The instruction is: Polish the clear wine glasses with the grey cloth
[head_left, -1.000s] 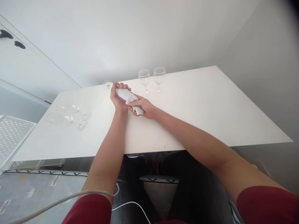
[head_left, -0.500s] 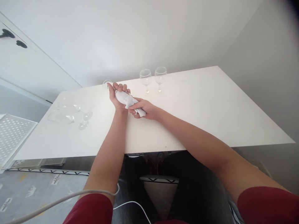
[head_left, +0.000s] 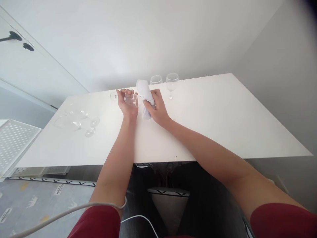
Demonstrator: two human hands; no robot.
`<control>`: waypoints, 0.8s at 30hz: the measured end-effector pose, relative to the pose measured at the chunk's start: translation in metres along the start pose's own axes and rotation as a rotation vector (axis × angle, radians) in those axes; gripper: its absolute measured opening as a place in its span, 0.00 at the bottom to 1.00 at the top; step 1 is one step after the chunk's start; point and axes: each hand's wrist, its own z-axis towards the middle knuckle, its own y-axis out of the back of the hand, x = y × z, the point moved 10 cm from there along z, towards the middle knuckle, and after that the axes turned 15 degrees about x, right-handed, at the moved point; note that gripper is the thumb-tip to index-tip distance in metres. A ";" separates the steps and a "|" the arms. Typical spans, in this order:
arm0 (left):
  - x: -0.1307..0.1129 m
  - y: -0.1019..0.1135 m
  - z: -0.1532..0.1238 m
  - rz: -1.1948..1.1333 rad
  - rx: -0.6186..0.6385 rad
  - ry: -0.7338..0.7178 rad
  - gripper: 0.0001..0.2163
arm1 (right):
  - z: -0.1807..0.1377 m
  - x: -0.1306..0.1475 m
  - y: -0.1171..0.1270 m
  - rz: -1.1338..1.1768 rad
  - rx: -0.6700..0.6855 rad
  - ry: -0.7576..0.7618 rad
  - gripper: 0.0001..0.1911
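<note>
My left hand (head_left: 126,105) is closed around the bowl of a clear wine glass (head_left: 131,100) held on its side above the white table (head_left: 210,119); its foot shows to the left of my fingers. Right beside it, my right hand (head_left: 158,107) grips a bunched white cloth (head_left: 145,94) that sticks up from my fist, just outside the mouth of the glass.
Two upright wine glasses (head_left: 171,82) stand at the table's far edge behind my hands. Two more glasses (head_left: 74,120) lie on their sides at the left. A white perforated rack (head_left: 15,142) stands off the table's left end. A wall runs behind.
My right hand has pulled the cloth off the glass and lifted it up and to the right. The glass bowl in my left hand is now bare.
</note>
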 end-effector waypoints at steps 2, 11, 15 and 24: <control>0.002 -0.009 -0.002 0.043 0.068 0.008 0.23 | 0.002 -0.003 -0.011 -0.031 0.042 0.024 0.18; 0.025 -0.040 -0.014 0.086 0.302 0.190 0.25 | -0.008 0.015 0.006 -0.008 -0.038 -0.025 0.22; 0.036 -0.051 -0.024 -0.043 0.382 0.342 0.26 | -0.012 0.016 0.035 0.111 -0.197 -0.122 0.20; 0.055 -0.048 -0.032 -0.083 0.429 0.594 0.32 | -0.008 0.002 0.068 0.096 -0.328 -0.098 0.17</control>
